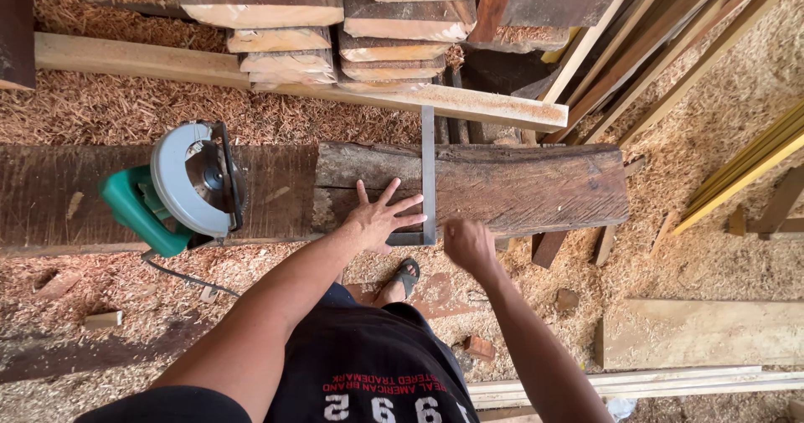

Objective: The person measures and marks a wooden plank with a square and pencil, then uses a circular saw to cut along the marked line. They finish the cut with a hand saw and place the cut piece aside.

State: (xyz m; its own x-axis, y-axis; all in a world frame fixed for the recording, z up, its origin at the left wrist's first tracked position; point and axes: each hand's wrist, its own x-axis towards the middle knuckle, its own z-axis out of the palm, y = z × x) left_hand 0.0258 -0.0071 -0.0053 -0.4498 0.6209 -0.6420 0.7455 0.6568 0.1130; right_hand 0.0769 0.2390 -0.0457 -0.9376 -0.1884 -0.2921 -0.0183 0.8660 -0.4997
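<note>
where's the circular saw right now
In the head view, the circular saw sits on the long dark plank, to the left of the left hand and the metal square.

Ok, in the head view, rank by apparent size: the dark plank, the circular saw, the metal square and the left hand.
1. dark plank, by far the largest.
2. circular saw, sitting on the plank.
3. metal square, long but thin.
4. left hand, flat on the plank; it covers about as much area as the square, so that order is unsure.

The one camera sits on the person's head and looks almost straight down from close up, with a dark plank (469, 190) across the middle of the frame and stacked boards (335, 21) at the top.
</note>
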